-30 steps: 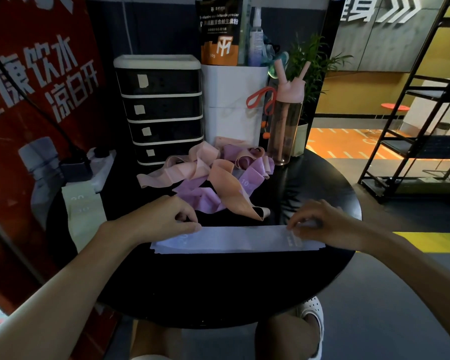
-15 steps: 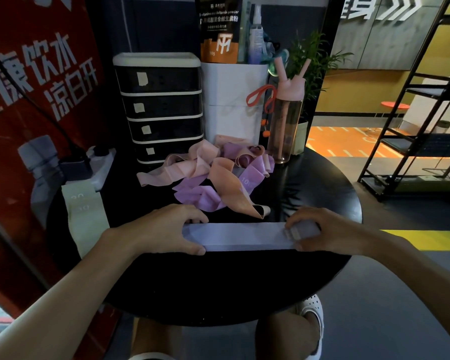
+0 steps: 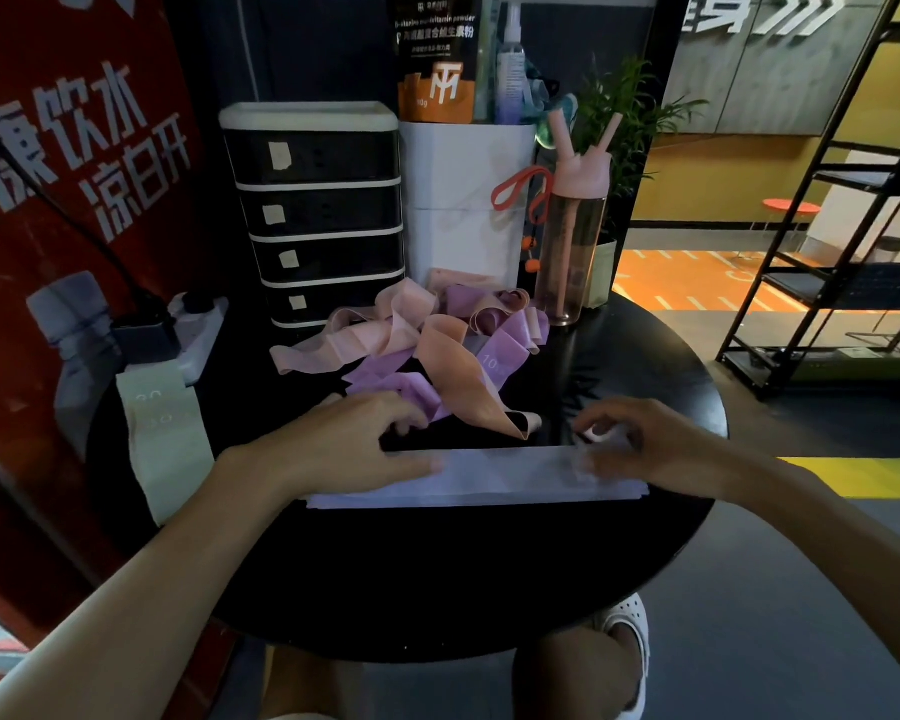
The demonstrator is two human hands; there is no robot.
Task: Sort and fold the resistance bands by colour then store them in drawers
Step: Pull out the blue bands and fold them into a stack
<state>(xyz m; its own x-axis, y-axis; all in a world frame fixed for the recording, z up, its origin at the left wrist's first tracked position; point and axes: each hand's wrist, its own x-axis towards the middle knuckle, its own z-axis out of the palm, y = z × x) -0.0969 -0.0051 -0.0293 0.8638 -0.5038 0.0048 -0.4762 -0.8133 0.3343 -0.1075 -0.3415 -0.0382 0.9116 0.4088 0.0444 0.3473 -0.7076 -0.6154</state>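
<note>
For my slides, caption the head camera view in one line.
Left hand and right hand touch a pale lavender resistance band on a black table, pink and purple bands behind.

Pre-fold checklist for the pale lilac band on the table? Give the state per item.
1. Pale lilac flat resistance band lies straight and flat on the round black table: ok.
2. Left hand rests on its left part: ok.
3. Right hand grips the right end: cannot tell, its fingers are blurred.
4. Loose pile of pink, purple and peach bands is off the lilac band: ok, but a peach tip ends close to its far edge.
5. Black four-drawer unit is open for storing: not ok, all drawers are shut.
6. Stack of pale green bands is kept apart: ok.
</note>
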